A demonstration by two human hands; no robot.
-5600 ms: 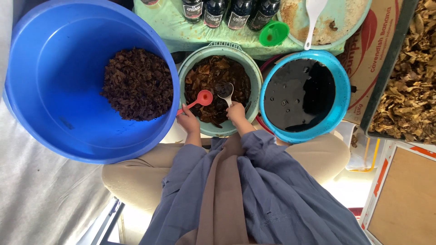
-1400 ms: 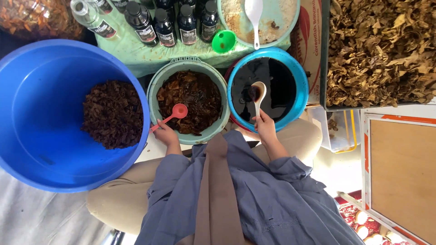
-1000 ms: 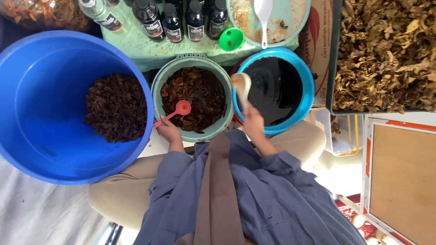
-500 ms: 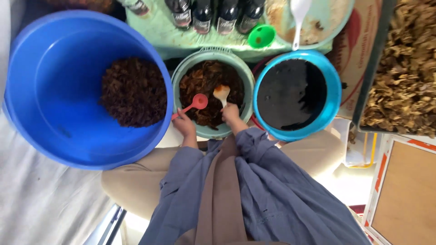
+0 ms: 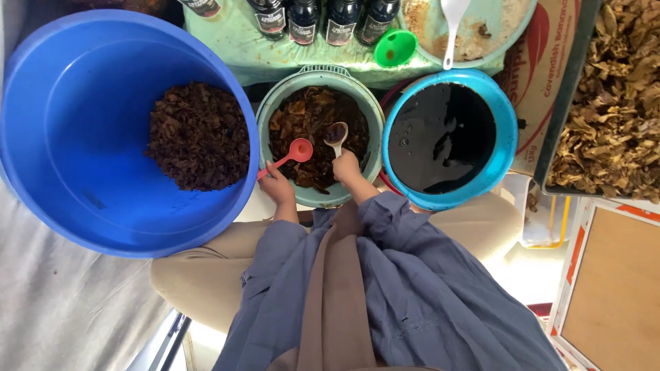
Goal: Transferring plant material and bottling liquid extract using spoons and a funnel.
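My left hand (image 5: 277, 187) grips a red plastic spoon (image 5: 294, 152) at the near-left rim of a green bowl (image 5: 270, 103) holding dark brown wet leaves (image 5: 313, 110). My right hand (image 5: 346, 167) holds a pale spoon (image 5: 336, 134) whose bowl carries dark liquid, over the same green bowl. Both spoon heads hover close together above the leaves.
A big blue tub (image 5: 75, 165) at left holds a heap of dark leaves (image 5: 199, 136). A blue bucket (image 5: 507, 130) of black liquid sits at right. Behind stand dark bottles (image 5: 306, 14), a green funnel (image 5: 394, 48) and a dish with a white spoon (image 5: 450, 31). Dried leaves (image 5: 615, 103) fill a tray far right.
My right hand carried the pale spoon from the black-liquid bucket over to the green bowl. The left hand kept the red spoon at the bowl. The camera view shifted.
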